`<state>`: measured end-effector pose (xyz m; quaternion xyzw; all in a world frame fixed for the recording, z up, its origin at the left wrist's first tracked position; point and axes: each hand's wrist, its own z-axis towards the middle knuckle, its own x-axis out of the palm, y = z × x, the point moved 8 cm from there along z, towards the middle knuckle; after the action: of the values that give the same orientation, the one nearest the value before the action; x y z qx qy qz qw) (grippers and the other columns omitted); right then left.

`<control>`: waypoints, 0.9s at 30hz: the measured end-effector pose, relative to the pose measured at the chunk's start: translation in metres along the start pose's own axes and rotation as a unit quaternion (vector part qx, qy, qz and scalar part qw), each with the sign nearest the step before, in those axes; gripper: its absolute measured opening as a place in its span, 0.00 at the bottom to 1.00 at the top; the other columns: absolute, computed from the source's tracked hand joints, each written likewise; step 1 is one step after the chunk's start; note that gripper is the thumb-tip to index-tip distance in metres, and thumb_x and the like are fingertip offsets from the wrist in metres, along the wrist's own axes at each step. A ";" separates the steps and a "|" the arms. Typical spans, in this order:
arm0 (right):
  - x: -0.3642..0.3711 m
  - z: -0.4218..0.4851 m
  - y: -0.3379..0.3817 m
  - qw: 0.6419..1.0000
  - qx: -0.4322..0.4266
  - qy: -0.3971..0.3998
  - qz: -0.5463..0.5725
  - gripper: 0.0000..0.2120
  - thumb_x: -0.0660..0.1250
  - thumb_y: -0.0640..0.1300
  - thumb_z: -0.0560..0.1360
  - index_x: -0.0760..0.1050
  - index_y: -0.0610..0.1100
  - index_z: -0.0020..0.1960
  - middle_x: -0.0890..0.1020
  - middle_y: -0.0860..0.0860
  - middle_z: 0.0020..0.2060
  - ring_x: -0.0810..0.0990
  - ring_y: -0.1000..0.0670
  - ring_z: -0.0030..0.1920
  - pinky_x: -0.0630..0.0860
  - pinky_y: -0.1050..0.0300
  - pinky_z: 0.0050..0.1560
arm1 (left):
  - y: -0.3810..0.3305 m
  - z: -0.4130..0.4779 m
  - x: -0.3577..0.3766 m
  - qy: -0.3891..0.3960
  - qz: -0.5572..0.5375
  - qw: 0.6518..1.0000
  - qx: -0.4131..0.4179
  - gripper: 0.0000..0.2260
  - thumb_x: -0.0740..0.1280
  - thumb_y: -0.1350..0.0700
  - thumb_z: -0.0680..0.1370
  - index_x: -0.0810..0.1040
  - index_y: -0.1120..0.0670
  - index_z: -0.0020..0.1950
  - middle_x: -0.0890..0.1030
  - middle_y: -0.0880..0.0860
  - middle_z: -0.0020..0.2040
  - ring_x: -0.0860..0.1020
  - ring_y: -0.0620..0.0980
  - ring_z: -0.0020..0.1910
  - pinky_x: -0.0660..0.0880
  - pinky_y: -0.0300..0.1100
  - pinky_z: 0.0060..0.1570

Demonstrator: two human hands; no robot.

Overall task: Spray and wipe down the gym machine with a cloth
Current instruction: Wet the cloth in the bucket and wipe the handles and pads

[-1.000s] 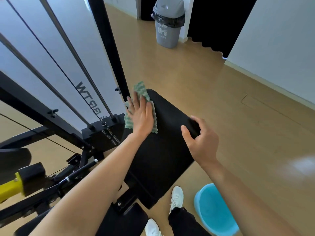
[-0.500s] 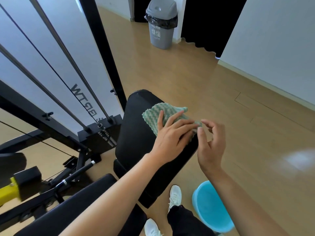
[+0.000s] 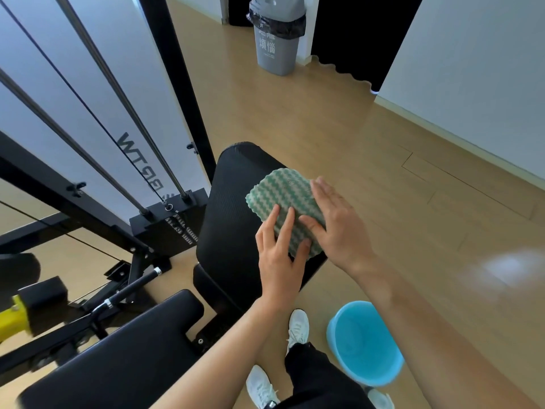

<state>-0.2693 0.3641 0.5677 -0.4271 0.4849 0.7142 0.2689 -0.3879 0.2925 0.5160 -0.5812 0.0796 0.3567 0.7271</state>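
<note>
Both hands lie open, fingers (image 3: 283, 228) flat on the green cloth (image 3: 283, 199), gripping nothing. Beneath them, the black pad (image 3: 230, 231). The cloth looks soft and light; pinching its edge would lift it.

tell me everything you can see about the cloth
The cloth is green and white in wavy stripes, with a soft, ridged weave and scalloped edges. It lies spread on the right side of the black pad, near its edge. The left hand presses fingers on its near part, and the right hand lies flat over its right side. It looks slightly rumpled.
</note>
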 end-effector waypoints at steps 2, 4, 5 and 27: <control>0.001 -0.018 -0.009 0.998 0.037 -0.029 0.047 0.34 0.63 0.55 0.82 0.57 0.42 0.82 0.61 0.46 0.81 0.58 0.49 0.81 0.59 0.55 0.79 | -0.003 -0.009 0.003 0.002 0.001 1.000 0.021 0.26 0.69 0.49 0.80 0.70 0.49 0.78 0.65 0.53 0.79 0.65 0.55 0.75 0.62 0.36 0.70; 0.005 -0.042 -0.018 0.988 0.088 -0.062 0.108 0.35 0.63 0.53 0.82 0.54 0.42 0.83 0.59 0.46 0.81 0.57 0.49 0.81 0.60 0.57 0.78 | -0.003 -0.023 0.008 0.003 0.000 0.999 0.051 0.24 0.71 0.49 0.78 0.75 0.49 0.74 0.69 0.54 0.76 0.67 0.54 0.71 0.63 0.32 0.69; 0.010 -0.054 -0.022 0.981 0.119 -0.078 0.133 0.36 0.65 0.51 0.82 0.52 0.43 0.83 0.60 0.47 0.82 0.59 0.50 0.81 0.62 0.56 0.77 | -0.002 -0.030 0.010 0.001 -0.003 0.998 0.064 0.23 0.73 0.50 0.77 0.78 0.49 0.72 0.72 0.54 0.72 0.69 0.53 0.68 0.65 0.30 0.66; 0.114 -0.121 0.041 0.954 -0.208 0.096 -0.191 0.19 0.72 0.39 0.75 0.80 0.38 0.66 0.78 0.42 0.70 0.69 0.41 0.76 0.59 0.47 0.79 | 0.133 -0.129 0.004 0.053 -0.067 0.967 -0.239 0.12 0.68 0.53 0.77 0.78 0.47 0.60 0.77 0.41 0.51 0.77 0.42 0.51 0.78 0.46 0.51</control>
<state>-0.3157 0.2337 0.4675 -0.6249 0.2583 0.6903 0.2572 -0.4272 0.1870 0.3687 -0.7601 -0.0087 0.2843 0.5843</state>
